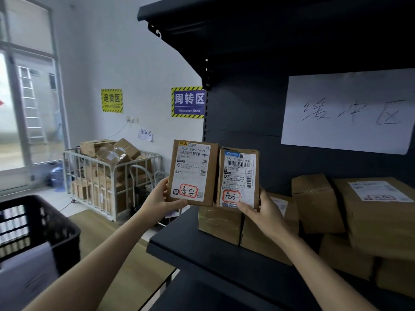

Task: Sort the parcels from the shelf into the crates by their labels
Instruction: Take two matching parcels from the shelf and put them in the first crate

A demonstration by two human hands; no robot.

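My left hand grips the lower left corner of a brown cardboard parcel, held upright with its white label facing me. Beside it, my right hand grips the bottom of a second brown parcel, also upright. Each label carries a red-framed handwritten mark near its lower edge. Both parcels hang above the front left part of the dark shelf. Several more brown parcels lie stacked on that shelf to the right. A black plastic crate stands at the lower left.
A white metal cage cart full of cardboard boxes stands by the far wall. A handwritten white sheet hangs on the shelf's back panel. Yellow and blue signs are fixed to the wall. An upper shelf board juts out overhead. A window is at left.
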